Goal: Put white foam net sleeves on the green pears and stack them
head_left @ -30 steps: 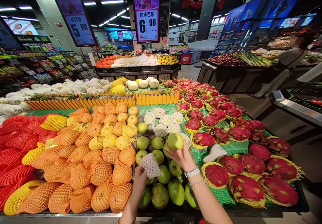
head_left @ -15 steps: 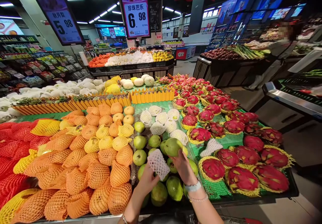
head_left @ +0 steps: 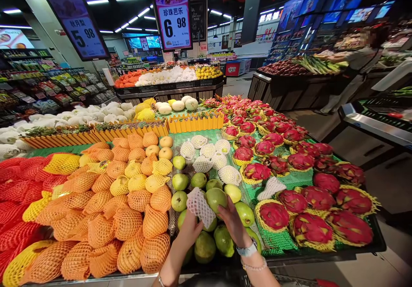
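Note:
A white foam net sleeve is pinched in my left hand, its mesh standing up above the fingers. Close on its right, a green guava is gripped in my right hand, with one end facing the sleeve. Guava and sleeve are side by side; I cannot tell whether they touch. Below both hands lie more bare green guavas. Behind them several guavas sit in white foam nets.
Pears in orange nets fill the left side, beside red-netted fruit. Dragon fruit lie on green matting to the right. A low yellow fence crosses the display. A person stands at the back right.
My right hand has lowered the guava and turned it so that an end faces the sleeve. My left hand keeps its hold on the sleeve, nearly in place.

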`<state>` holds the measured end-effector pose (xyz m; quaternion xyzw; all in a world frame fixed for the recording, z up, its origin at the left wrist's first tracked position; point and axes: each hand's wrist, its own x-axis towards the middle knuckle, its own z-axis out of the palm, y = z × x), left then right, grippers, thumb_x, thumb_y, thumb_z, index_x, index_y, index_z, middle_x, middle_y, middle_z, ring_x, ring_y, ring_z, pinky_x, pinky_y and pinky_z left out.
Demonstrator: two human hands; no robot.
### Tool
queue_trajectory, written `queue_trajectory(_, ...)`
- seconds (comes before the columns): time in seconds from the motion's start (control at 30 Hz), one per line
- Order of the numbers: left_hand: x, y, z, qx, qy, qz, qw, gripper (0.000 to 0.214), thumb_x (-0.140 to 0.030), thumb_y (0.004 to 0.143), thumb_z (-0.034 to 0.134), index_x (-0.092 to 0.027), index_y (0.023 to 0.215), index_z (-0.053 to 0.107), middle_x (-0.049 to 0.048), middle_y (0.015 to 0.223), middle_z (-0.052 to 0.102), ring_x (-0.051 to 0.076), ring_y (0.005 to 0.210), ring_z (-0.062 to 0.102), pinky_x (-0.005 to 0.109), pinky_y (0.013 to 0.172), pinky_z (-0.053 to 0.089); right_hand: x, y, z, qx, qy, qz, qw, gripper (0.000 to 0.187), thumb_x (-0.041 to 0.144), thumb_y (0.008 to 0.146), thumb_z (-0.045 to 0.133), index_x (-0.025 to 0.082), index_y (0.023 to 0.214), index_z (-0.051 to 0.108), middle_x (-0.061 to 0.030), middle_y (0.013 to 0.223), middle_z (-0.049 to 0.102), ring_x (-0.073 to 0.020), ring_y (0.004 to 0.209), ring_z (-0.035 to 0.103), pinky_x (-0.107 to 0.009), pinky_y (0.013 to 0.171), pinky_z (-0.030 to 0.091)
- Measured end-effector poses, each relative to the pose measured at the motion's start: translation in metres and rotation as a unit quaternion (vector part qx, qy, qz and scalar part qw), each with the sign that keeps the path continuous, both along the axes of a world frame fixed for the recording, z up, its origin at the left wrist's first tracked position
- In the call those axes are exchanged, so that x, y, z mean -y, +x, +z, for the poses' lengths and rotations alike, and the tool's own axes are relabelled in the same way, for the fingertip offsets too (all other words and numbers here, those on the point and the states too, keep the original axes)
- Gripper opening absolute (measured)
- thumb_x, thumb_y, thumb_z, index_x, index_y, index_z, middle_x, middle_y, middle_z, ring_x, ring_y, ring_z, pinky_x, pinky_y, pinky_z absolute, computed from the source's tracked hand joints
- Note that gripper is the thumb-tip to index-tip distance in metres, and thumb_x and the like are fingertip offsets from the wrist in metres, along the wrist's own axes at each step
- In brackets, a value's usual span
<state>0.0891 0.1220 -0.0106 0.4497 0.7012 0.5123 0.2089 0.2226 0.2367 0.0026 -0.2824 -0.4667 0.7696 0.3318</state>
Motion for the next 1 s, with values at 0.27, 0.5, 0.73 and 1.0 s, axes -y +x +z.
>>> queue_trajectory(0.27, 0.003, 0.006, 0.027, -0.02, -0.007, -0.083, 0.996, 0.052, -0.024, 0.078, 0.064, -0.019, 0.13, 0.066, 0.0149, 0.123, 0.07, 0.035, 0.134, 0.053, 0.045, 0.12, 0.034, -0.005, 0.003, 0.006, 0.006, 0.086, 0.085, 0.993, 0.047, 0.045, 0.077, 0.076, 0.031, 0.119, 0.063, -0.0048, 0.126, 0.07, -0.029, 0.123, 0.061, -0.045, 0.108, 0.048)
queue_trajectory(0.5, -0.001, 0.013, 0.022, -0.032, 0.025, -0.029, 0.999, 0.062, -0.029, 0.076, 0.07, -0.017, 0.136, 0.057, 0.0168, 0.138, 0.06, 0.038, 0.13, 0.055, 0.051, 0.115, 0.04, -0.002, 0.007, -0.001, 0.008, 0.127, 0.118, 0.985, 0.058, 0.039, 0.07, 0.083, 0.035, 0.125, 0.062, -0.003, 0.133, 0.066, -0.0309, 0.13, 0.056, -0.047, 0.113, 0.043)
queue_trajectory(0.73, -0.009, 0.019, 0.008, 0.049, 0.057, 0.085, 0.994, 0.06, -0.04, 0.064, 0.075, -0.025, 0.122, 0.069, 0.0134, 0.123, 0.069, 0.044, 0.129, 0.052, 0.056, 0.115, 0.038, 0.026, 0.002, 0.01, 0.078, 0.191, 0.085, 0.975, 0.118, 0.023, 0.063, 0.087, 0.036, 0.156, 0.015, -0.0075, 0.163, 0.029, -0.0311, 0.149, 0.031, -0.052, 0.123, 0.028)
queue_trajectory(1.0, -0.009, 0.016, 0.005, 0.036, 0.066, 0.118, 0.99, 0.065, -0.033, 0.064, 0.075, -0.022, 0.127, 0.063, 0.0139, 0.135, 0.063, 0.043, 0.132, 0.051, 0.054, 0.115, 0.039, 0.027, 0.001, 0.006, 0.127, 0.372, -0.065, 0.917, 0.042, 0.023, 0.079, 0.073, 0.028, 0.118, 0.059, -0.0092, 0.129, 0.056, -0.0303, 0.126, 0.053, -0.05, 0.107, 0.045)
